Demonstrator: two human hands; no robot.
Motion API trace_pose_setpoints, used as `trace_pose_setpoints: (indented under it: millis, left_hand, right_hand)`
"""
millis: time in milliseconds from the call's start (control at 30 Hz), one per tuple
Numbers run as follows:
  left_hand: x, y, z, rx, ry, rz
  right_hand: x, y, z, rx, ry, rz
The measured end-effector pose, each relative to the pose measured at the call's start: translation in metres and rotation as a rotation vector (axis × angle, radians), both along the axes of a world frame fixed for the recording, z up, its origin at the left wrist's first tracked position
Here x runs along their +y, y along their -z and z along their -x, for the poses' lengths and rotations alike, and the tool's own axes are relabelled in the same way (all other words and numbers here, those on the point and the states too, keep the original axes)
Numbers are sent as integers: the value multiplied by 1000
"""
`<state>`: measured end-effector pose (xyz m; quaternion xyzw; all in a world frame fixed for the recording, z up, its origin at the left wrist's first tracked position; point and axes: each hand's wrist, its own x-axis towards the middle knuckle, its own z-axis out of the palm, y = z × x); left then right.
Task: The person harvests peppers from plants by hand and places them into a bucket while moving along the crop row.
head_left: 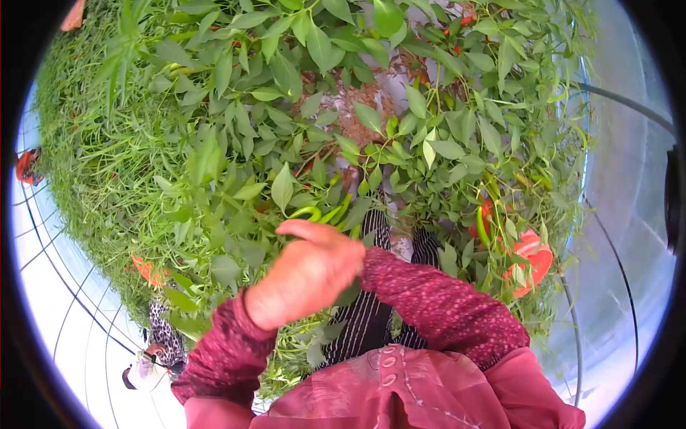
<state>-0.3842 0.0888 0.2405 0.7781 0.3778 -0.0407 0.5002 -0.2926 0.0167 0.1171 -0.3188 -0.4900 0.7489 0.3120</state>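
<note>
My left hand [289,282] reaches in from the left, slightly blurred, and overlaps my right hand [344,252] in front of my body. Several long green chilli peppers [330,215] fan out just past the hands, apparently gripped in my left hand; its fingers are mostly covered. Where the two hands meet, I cannot make out the right fingers or whether they hold anything. Leafy pepper plants [282,189] surround both hands. Another green chilli pepper [483,227] hangs among leaves to the right.
At right, an orange-red container [532,263] stands partly behind foliage. Beyond it are clear greenhouse film [625,207] and a dark pipe [629,107]. Red peppers [468,20] show at the top. Another person [164,334] is at lower left, near an orange object [148,272].
</note>
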Motion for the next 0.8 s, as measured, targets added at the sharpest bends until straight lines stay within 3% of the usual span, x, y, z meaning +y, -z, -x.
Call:
trace_pose_setpoints:
  millis: [33, 67, 100, 167, 233, 300, 367, 433, 500, 567, 600, 633, 700, 800]
  left_hand:
    - [29, -2, -6, 96, -122, 117]
    - [47, 22, -5, 55, -121, -84]
    - [61, 55, 3, 228, -87, -118]
    - [81, 141, 26, 339, 58, -216]
    - [86, 195, 36, 601, 262, -13]
    - [54, 256, 73, 613, 372, 21]
    - [29, 269, 82, 635, 481, 71]
    - [3, 242, 76, 565, 284, 178]
    - [-27, 227, 81, 406, 377, 76]
    - [-57, 223, 89, 348, 431, 35]
    - [-61, 208, 75, 411, 507, 70]
    - [-71, 203, 80, 328, 304, 144]
    - [-80, 203, 83, 484, 565, 158]
    - [-84, 208, 86, 419, 443, 145]
  right_hand:
    - [2, -8, 7, -7, 9, 14]
    - [4, -14, 22, -77, -182, 107]
    - [4, -17, 36, -144, -372, 201]
    - [-16, -4, 53, -94, -332, 149]
    - [-20, 8, 53, -46, -294, 88]
    - [-11, 9, 42, 34, -443, 116]
    - [-10, 16, 31, 92, -406, 153]
    - [-10, 28, 18, 217, -352, 173]
    - [-13, 44, 0, 278, -274, 209]
    - [-14, 66, -19, 445, -237, 430]
    - [-15, 76, -29, 402, -141, 550]
    - [-17, 85, -36, 358, -48, 671]
    - [-29, 107, -35, 80, 205, 533]
    - [-51, 123, -27, -168, 74, 386]
